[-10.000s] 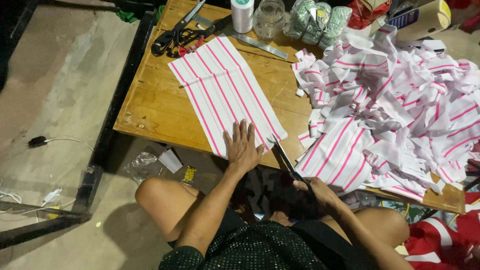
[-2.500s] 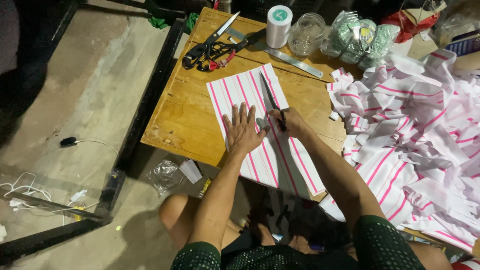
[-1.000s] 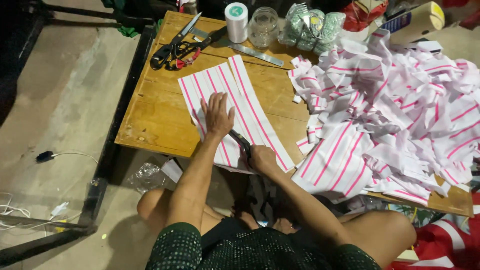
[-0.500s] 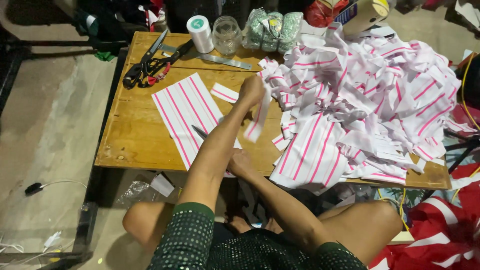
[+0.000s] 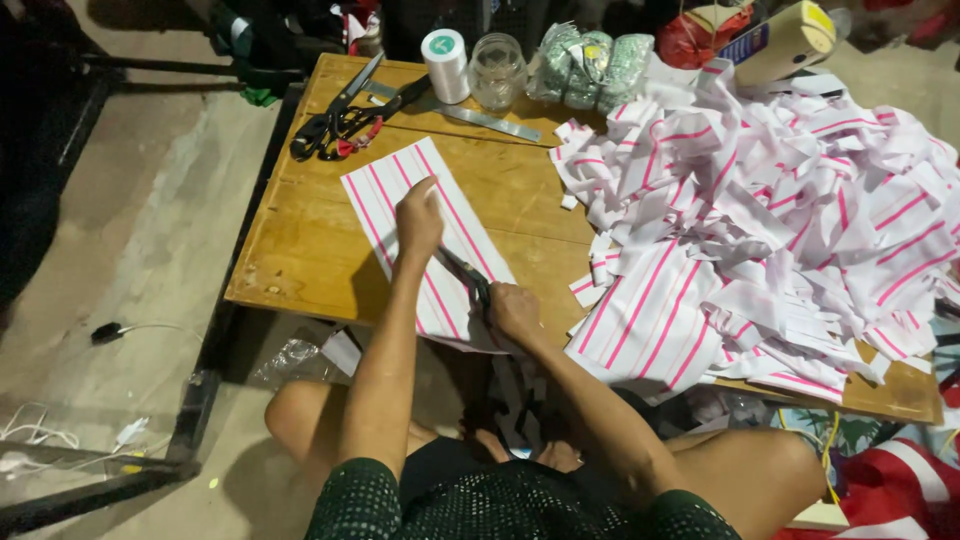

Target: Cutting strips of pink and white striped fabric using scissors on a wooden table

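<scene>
A rectangle of white cloth with pink stripes [image 5: 400, 195] lies flat on the low wooden table [image 5: 300, 250], its near end hanging over the front edge. My left hand [image 5: 418, 215] presses down on the middle of it, fingers together. My right hand [image 5: 512, 308] grips a pair of dark scissors [image 5: 465, 272] whose blades sit in the cloth's near right part, pointing away from me.
A big heap of striped cloth pieces and strips [image 5: 760, 230] covers the table's right half. At the back lie other scissors [image 5: 340, 115], a metal ruler [image 5: 480, 118], a thread spool [image 5: 445, 65], a glass jar [image 5: 497, 72]. Bare concrete floor and cables lie at left.
Half a second ago my left hand reached to the heap's edge with a cut strip; now it is back flat on the cloth, and the scissors are in the cloth again.
</scene>
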